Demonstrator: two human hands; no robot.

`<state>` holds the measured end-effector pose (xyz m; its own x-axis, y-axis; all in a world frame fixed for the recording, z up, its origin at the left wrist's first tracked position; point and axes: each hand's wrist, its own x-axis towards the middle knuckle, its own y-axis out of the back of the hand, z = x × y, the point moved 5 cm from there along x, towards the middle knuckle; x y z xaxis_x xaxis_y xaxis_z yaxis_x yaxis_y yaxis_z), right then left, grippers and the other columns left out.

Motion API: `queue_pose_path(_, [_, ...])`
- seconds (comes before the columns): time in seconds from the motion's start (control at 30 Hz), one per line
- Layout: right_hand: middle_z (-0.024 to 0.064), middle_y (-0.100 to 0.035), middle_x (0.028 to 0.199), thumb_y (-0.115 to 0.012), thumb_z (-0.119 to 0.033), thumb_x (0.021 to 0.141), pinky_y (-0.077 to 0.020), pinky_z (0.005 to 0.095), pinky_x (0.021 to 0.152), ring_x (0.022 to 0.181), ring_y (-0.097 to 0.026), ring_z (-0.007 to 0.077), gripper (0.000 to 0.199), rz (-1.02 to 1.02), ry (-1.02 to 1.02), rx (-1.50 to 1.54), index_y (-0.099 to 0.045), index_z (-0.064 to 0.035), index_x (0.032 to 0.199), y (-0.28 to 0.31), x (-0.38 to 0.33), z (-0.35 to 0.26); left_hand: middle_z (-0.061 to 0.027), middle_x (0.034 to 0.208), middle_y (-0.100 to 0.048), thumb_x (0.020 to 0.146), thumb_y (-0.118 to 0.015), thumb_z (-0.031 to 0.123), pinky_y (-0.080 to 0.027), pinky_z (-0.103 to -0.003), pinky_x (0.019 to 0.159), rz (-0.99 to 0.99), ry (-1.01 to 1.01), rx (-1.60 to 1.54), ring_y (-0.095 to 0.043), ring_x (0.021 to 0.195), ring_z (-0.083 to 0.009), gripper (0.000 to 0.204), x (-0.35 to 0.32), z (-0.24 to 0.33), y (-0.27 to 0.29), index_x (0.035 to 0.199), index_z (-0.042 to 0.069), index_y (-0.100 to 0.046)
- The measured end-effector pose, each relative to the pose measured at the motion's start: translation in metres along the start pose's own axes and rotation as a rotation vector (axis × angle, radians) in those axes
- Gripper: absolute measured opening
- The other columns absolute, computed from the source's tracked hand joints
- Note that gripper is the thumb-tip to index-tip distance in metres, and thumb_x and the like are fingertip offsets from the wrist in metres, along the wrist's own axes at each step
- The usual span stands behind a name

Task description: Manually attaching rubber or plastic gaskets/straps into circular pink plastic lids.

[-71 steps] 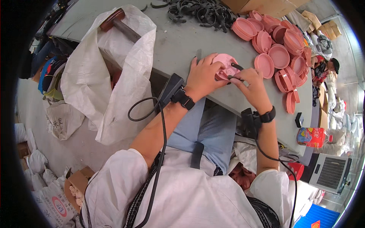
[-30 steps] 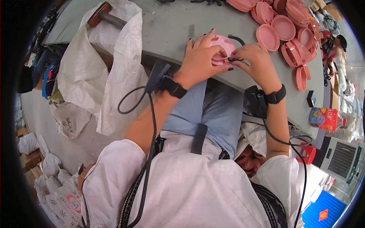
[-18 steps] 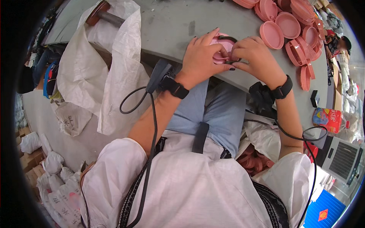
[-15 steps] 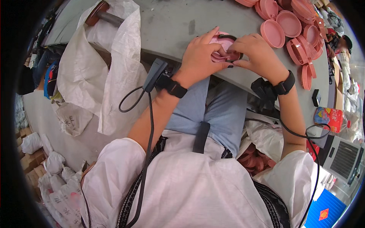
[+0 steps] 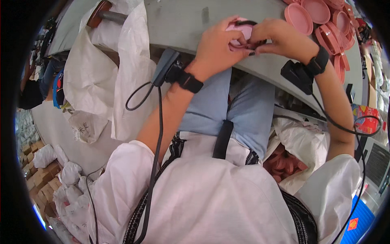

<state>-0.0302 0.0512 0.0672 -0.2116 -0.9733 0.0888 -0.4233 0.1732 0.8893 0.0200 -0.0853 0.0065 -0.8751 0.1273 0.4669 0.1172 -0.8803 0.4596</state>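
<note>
Okay, left hand [image 5: 217, 48] gripping pink round case [image 5: 243, 29], 1 o'clock in view, right hand [image 5: 282, 40] holding black strip [image 5: 246, 23] against it (contact partly hidden), pink parts [image 5: 300, 19] piled at 2 o'clock

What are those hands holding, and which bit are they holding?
The left hand holds a pink round piece by its left and near edges. The right hand is at its right edge, beside a black strip; what its fingers grip is hidden.

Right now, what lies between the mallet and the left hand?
From mallet to left hand, the head view shows the white sack, then grey tabletop.
</note>
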Motion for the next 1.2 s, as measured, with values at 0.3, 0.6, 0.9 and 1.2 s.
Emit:
queue_pose_path(0.3, [0.0144,-0.063,0.084,-0.071,-0.01,0.073,-0.0492,0.0374,0.07,0.076,-0.061,0.0295,0.029,0.196,-0.077,-0.094,-0.059,0.0,0.098,-0.009,-0.009,-0.018,-0.018,0.135,-0.048,0.063,-0.081,0.031,-0.045,-0.041,0.091,0.0,-0.134,0.233,-0.056,0.108,-0.0367,0.037,-0.004,-0.001,0.002,0.093,0.013,-0.067])
queue_pose_path(0.6, [0.0061,-0.06,0.081,-0.069,-0.026,0.076,-0.0433,0.0368,0.079,0.083,-0.059,0.0225,0.025,0.206,-0.026,-0.363,-0.059,-0.0089,0.091,-0.015,-0.003,-0.012,-0.0185,0.135,-0.045,0.055,-0.086,0.038,-0.041,-0.042,0.098,-0.092,-0.115,0.312,-0.046,0.122,-0.036,0.071,0.003,0.016,0.0,0.11,0.003,-0.06])
queue_pose_path(0.9, [0.0003,-0.057,0.077,-0.065,-0.028,0.079,-0.0387,0.0357,0.084,0.084,-0.056,0.018,0.015,0.201,0.177,-0.252,-0.058,-0.0138,0.079,-0.027,0.0,-0.001,-0.0145,0.13,-0.052,0.053,-0.085,0.027,-0.046,-0.039,0.094,-0.008,-0.087,0.292,-0.054,0.114,-0.0311,0.061,0.004,0.019,-0.003,0.104,0.003,-0.065])
queue_pose_path(1.2, [0.0017,-0.058,0.082,-0.07,-0.026,0.072,-0.0385,0.0362,0.084,0.083,-0.056,0.0201,0.019,0.306,0.212,-0.075,-0.059,-0.0126,0.079,-0.027,-0.006,0.008,-0.0163,0.132,-0.049,0.052,-0.085,0.024,-0.044,-0.038,0.097,-0.075,-0.068,0.31,-0.053,0.117,-0.0319,0.065,0.004,0.02,-0.006,0.109,0.003,-0.064])
